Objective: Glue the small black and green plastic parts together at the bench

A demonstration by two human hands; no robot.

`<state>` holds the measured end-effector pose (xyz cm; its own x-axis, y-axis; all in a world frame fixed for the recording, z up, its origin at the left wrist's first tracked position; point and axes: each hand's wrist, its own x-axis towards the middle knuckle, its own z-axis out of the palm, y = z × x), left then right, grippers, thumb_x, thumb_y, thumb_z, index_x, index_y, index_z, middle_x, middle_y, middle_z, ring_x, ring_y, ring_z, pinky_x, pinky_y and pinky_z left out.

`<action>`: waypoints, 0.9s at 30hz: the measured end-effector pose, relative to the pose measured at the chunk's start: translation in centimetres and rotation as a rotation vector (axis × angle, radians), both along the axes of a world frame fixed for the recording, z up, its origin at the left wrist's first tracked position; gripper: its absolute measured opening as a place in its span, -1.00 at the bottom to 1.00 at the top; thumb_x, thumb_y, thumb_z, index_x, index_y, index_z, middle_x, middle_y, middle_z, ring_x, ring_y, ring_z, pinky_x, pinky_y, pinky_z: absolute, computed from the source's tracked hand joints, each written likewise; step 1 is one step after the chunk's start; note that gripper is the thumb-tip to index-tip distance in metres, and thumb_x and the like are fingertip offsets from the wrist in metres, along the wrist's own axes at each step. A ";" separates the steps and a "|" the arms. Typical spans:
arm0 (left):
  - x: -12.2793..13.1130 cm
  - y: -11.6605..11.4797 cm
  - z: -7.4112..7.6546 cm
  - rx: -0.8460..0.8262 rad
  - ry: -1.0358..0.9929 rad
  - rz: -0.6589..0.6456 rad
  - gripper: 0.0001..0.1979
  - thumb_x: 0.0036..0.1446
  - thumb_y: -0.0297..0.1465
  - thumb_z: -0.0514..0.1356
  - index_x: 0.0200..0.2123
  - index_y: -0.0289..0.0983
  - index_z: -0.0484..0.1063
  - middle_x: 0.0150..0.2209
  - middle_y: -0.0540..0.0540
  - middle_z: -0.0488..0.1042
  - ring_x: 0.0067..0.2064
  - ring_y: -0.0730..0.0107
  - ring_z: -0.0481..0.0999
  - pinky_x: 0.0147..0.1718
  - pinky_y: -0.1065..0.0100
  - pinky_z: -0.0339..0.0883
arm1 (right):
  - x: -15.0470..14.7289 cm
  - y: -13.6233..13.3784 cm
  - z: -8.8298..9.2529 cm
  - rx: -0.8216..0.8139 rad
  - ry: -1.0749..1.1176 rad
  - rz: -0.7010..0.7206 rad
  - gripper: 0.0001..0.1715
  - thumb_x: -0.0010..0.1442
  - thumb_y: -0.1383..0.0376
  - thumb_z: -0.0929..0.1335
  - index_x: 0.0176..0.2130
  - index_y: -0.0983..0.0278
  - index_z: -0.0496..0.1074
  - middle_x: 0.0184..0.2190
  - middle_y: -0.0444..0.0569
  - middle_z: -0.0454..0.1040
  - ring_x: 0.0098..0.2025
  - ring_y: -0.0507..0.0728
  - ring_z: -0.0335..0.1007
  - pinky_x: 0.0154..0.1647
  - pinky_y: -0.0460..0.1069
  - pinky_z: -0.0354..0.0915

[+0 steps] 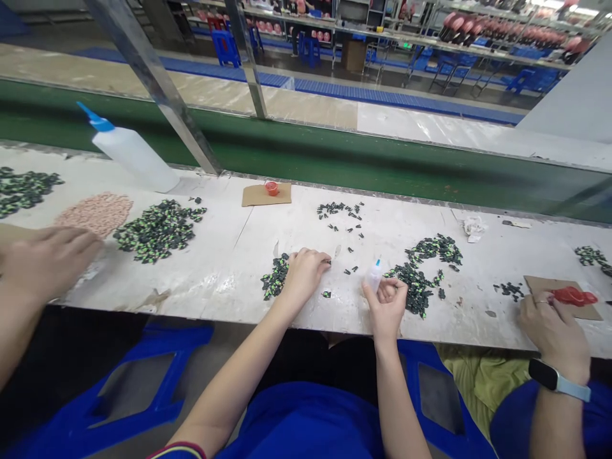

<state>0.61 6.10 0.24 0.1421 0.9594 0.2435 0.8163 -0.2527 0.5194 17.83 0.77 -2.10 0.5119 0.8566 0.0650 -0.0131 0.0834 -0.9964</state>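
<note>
At mid-frame the left hand (306,274) is curled nearly shut, and a small black part (327,261) seems to be pinched at its fingertips, low over the table (229,255). The right hand (388,305) is closed round a small bottle (373,276), held tip up beside a pile (421,277). If the pinch slackened, the part could be lost among that pile. Liquid could be spilled by too firm a squeeze.

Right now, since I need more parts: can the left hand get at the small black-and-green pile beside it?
Probably yes: the left hand lies right beside the pile on the table, nothing between them; the right hand holds a small bottle well clear.
</note>
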 end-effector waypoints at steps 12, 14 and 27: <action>0.1 -0.9 -0.3 -0.076 -0.118 -0.041 -0.90 0.18 -0.48 0.15 -0.33 -0.18 0.44 -0.28 -0.10 0.56 -0.11 0.09 0.41 -0.07 0.05 0.18 | -0.7 -2.7 0.6 0.306 -0.456 -0.195 -0.35 -0.10 0.28 0.53 -0.06 0.21 0.25 -0.17 0.00 0.39 -0.17 0.13 0.38 -0.17 0.07 0.38; 0.0 -2.0 0.5 -0.108 -0.267 -0.098 -0.89 0.19 -0.47 0.14 -0.28 -0.17 0.44 -0.21 -0.09 0.55 -0.04 0.13 0.42 -0.02 0.06 0.21 | -1.3 -4.0 1.1 0.404 -0.471 -0.201 -0.52 -0.05 0.33 0.51 -0.14 0.20 0.31 -0.31 -0.08 0.41 -0.32 0.09 0.38 -0.30 0.02 0.37; -0.2 -5.4 3.0 -0.200 -0.682 -0.271 -0.88 0.19 -0.40 0.18 -0.28 -0.17 0.55 -0.02 -0.18 0.51 0.09 0.15 0.46 0.03 0.17 0.37 | -4.6 -2.6 2.6 -0.069 0.256 0.266 -0.70 -0.03 0.11 0.49 -0.34 0.26 0.53 -0.42 -0.04 0.57 -0.46 0.07 0.46 -0.46 -0.03 0.43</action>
